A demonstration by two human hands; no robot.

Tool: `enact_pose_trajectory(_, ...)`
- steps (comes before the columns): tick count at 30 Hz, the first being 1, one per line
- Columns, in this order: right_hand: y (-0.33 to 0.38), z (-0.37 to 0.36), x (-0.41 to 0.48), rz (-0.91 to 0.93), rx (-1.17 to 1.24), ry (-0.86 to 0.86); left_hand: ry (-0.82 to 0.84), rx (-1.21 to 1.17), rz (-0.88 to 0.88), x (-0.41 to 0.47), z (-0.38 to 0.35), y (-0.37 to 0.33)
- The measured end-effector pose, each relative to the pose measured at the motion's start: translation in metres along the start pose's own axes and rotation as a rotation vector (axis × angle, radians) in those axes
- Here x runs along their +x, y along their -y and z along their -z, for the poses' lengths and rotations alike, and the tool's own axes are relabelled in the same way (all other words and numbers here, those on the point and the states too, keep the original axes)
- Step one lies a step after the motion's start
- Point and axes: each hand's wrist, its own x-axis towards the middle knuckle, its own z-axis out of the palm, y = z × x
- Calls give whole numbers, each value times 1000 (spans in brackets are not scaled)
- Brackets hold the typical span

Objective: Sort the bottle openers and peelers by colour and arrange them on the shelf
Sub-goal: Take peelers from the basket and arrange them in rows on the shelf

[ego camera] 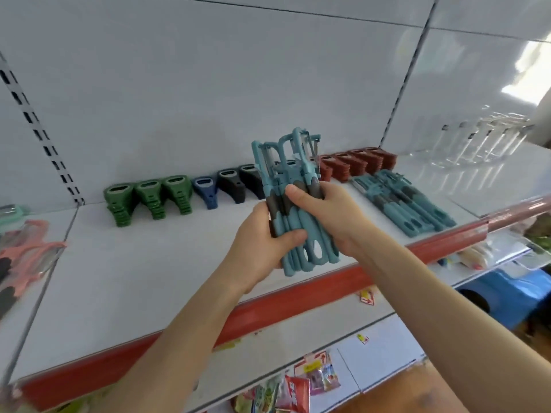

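Back row on the white metal shelf with red front strip (149, 278): green plastic bottle openers (149, 198), one blue plastic opener (205, 192), black plastic openers (241, 183) and red-brown plastic openers (354, 165), each colour grouped. A flat row of teal peelers (402, 201) lies at front right.

My left hand (262, 242) and right hand (328, 216) both grip a bundle of teal plastic peelers with grey grips (293, 204), held above the shelf.

Judgement: the openers look sorted. This bundle is not yet placed and likely belongs beside the teal row.

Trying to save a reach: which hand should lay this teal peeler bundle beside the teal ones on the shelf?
Probably the right hand: it grips the bundle nearer the teal peelers lying on the shelf; the left hand holds the far side.
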Motion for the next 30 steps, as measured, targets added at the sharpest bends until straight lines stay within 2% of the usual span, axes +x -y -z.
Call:
enact_pose_trajectory(6, -7, 104, 14, 41, -216, -68, 36, -62, 41, 44, -96, -9)
enact_pose_trajectory(11, -15, 187, 41, -30, -328, -27, 31, -93, 88, 88, -174, -16)
enact_pose_trajectory(15, -25, 219, 65, -86, -476, 10, -28, -49, 159, 116, -204, -15)
enact_pose_trajectory(21, -32, 236, 85, -67, -786, 60, -135, 205, 195, 137, -220, -15)
enact_pose_trajectory(26, -37, 246, 90, -5, -853, 24, -257, 610, 100, 141, -224, -12)
enact_pose_trajectory(30, -39, 251, 90, 41, -870, 20, -293, 761, 31, 140, -228, -13)
